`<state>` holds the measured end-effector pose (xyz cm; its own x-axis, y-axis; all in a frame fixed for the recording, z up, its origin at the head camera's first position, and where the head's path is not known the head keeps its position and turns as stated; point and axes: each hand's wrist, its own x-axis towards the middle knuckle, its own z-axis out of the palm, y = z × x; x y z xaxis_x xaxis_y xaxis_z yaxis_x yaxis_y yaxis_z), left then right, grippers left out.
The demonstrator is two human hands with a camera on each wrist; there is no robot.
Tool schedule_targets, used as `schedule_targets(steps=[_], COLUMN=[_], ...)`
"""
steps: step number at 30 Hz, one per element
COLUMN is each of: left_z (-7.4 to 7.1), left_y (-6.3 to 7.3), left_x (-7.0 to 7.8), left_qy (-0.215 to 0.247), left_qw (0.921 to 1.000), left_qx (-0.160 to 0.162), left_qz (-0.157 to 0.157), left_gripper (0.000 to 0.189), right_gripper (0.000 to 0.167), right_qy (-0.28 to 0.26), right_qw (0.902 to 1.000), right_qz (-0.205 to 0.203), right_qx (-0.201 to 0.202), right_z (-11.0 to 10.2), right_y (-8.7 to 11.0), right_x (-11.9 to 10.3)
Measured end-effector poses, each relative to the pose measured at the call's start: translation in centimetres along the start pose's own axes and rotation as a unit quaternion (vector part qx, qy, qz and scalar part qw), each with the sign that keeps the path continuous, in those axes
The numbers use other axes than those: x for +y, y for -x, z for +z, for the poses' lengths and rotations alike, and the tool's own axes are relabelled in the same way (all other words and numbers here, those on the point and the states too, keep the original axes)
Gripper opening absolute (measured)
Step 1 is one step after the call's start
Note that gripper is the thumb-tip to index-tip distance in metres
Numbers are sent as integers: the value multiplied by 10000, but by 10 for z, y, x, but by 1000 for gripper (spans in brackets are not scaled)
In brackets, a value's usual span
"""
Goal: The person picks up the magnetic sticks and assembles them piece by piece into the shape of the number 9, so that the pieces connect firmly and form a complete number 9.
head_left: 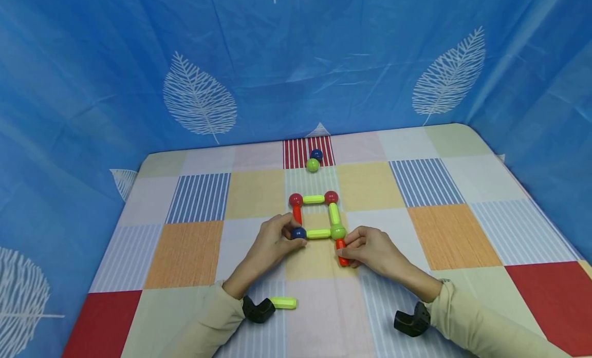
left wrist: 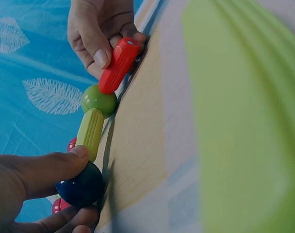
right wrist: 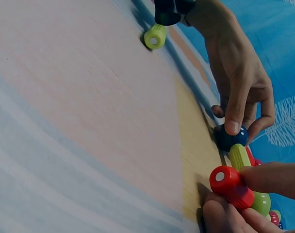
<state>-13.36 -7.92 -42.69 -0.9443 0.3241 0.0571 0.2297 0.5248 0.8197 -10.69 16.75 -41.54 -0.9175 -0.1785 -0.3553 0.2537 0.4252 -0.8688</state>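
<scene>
A square of magnetic rods and balls lies on the cloth: two red balls (head_left: pixel 296 199) at its far corners, a blue ball (head_left: pixel 298 233) near left, a green ball (head_left: pixel 338 231) near right. Yellow-green rods (head_left: pixel 318 234) form three sides and a red rod (head_left: pixel 297 214) the left one. My left hand (head_left: pixel 273 240) pinches the blue ball between thumb and fingers. With thumb and fingers, my right hand (head_left: pixel 372 249) grips another red rod (right wrist: pixel 230 187), one end at the green ball and the other pointing toward me, showing a silver disc.
Beyond the square sit a loose blue ball (head_left: pixel 316 154) and a loose green ball (head_left: pixel 312 165). A spare yellow-green rod (head_left: pixel 283 302) lies by my left wrist. The patchwork cloth (head_left: pixel 319 317) covers the table, with a blue curtain (head_left: pixel 296 65) behind and at both sides.
</scene>
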Motion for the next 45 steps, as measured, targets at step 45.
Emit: schedule_targets(steps=[45], left_z=[-25], left_y=[-25], left_x=[17], left_qy=[-391], left_qw=[9987], left_qx=[-286], left_qz=[149], left_gripper=[28], right_gripper=[26], right_qy=[1897], right_qw=[9641], right_qz=[-1849], right_qx=[158], right_z=[-30], right_y=[-94], right_x=[-39])
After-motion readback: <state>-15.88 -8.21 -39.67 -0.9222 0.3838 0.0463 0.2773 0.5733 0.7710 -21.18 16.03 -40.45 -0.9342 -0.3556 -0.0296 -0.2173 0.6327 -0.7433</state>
